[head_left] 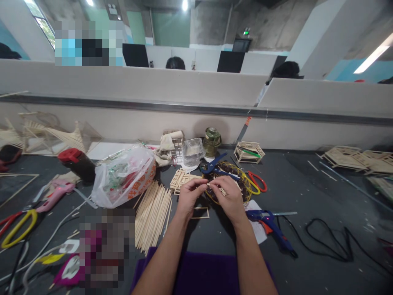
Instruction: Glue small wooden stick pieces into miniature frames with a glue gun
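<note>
My left hand [192, 194] and my right hand [227, 196] meet over a dark basket with a yellow rim [211, 200]. The fingertips of both are pinched around a small pale stick piece [208, 185], mostly hidden by the fingers. Behind my left hand lies a wooden stick frame [178, 180]. Under the hands a thin rectangular stick frame [201, 213] rests on the table. Blue-handled cutters [215, 164] lie across the basket, beside scissors with red and yellow handles [258, 182]. To the left is a bundle of wooden sticks [153, 217].
A blue glue gun [273, 225] with a black cable lies at right. A plastic bag [124, 176], a red-lidded bottle [76, 164] and a pink glue gun [58, 194] are at left. A green lantern [211, 141] and a stick frame [248, 152] stand near the partition [138, 88].
</note>
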Demonstrator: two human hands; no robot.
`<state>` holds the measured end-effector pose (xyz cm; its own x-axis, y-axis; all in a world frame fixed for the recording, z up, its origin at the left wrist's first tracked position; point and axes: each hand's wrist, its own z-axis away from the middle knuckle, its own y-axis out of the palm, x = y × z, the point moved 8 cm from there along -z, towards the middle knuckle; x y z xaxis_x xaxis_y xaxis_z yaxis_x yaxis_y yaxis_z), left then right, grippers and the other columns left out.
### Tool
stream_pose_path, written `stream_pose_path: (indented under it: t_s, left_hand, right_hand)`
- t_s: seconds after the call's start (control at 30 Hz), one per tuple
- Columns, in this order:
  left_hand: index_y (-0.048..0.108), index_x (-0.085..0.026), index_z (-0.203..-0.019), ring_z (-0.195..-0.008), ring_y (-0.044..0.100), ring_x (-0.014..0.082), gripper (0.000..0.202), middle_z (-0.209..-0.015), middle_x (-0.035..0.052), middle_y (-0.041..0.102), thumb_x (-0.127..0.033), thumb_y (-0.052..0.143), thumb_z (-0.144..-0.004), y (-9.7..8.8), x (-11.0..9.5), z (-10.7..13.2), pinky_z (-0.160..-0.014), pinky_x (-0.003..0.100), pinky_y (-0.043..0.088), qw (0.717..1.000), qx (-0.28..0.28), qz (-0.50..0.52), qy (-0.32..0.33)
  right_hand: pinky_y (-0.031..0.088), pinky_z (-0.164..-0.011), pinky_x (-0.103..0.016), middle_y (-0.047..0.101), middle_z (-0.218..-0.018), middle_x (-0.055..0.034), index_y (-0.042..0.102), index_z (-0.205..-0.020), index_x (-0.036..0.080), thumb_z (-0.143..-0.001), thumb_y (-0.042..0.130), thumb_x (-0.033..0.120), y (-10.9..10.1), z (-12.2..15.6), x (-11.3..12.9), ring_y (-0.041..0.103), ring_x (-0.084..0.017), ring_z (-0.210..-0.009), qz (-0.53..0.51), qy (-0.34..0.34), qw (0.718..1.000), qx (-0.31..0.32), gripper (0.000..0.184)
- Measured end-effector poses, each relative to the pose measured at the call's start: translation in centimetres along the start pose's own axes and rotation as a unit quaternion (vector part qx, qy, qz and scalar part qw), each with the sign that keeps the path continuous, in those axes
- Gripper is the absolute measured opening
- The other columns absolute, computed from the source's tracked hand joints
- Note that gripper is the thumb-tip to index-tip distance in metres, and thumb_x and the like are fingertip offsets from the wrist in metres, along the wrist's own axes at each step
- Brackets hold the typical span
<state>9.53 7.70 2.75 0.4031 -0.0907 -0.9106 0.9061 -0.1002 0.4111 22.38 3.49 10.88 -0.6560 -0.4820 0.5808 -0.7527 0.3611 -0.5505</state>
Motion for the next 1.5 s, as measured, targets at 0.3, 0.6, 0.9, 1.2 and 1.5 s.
stream_pose_path:
  t_s: [0.3,0.6,0.9,1.2,1.5]
  left_hand:
    - [0.075,-0.017,-0.079,-0.073,0.055,0.0134,0.016,-0.079,0.0035,0.066,-0.029,0.077,-0.068,0.2,-0.6,-0.1,-0.065,0.023,0.042,0.995,0.017,-0.09,0.041]
    - [0.073,-0.015,-0.079,-0.058,0.049,0.0075,0.02,-0.067,-0.0001,0.063,-0.029,0.078,-0.067,0.3,1.0,-0.1,-0.056,0.019,0.038,0.999,0.013,0.019,-0.03]
    - [0.073,-0.012,-0.081,-0.054,0.052,0.0057,0.028,-0.072,0.0024,0.066,-0.027,0.083,-0.06,0.5,2.7,0.2,-0.053,0.019,0.041,0.982,0.006,0.135,-0.131]
    - [0.073,-0.013,-0.08,-0.051,0.053,0.0048,0.029,-0.068,0.0001,0.066,-0.025,0.085,-0.057,0.3,2.5,0.0,-0.052,0.018,0.041,0.982,-0.012,0.138,-0.125]
    - [0.073,-0.014,-0.081,-0.051,0.053,0.0042,0.029,-0.069,-0.0003,0.068,-0.025,0.084,-0.057,0.5,2.8,0.1,-0.053,0.018,0.041,0.984,-0.007,0.128,-0.122]
  right_hand:
    - [0.045,-0.077,-0.033,0.065,-0.084,-0.0046,0.066,-0.086,0.02,-0.09,0.055,0.024,0.1,0.0,-0.2,0.057,-0.019,-0.084,0.01,-0.006,1.0,0.005,0.012]
    - [0.046,-0.082,-0.033,0.065,-0.092,-0.0056,0.067,-0.097,0.021,-0.091,0.052,0.021,-0.1,0.1,-0.4,0.058,-0.019,-0.09,-0.009,0.007,1.0,0.002,0.017]
    - [0.045,-0.078,-0.032,0.069,-0.096,-0.0044,0.065,-0.096,0.022,-0.09,0.048,0.034,-6.2,1.9,-3.7,0.063,-0.02,-0.085,0.151,0.186,0.97,-0.031,0.021]
    - [0.039,-0.056,-0.033,0.071,-0.083,-0.0137,0.067,-0.072,0.022,-0.085,0.046,0.043,-12.4,11.8,-13.3,0.067,-0.03,-0.078,0.357,0.458,0.784,0.22,0.033]
    - [0.041,-0.059,-0.028,0.071,-0.077,-0.0092,0.066,-0.067,0.022,-0.076,0.059,0.045,-11.1,15.7,-16.1,0.066,-0.024,-0.072,0.25,0.439,0.833,0.225,0.026]
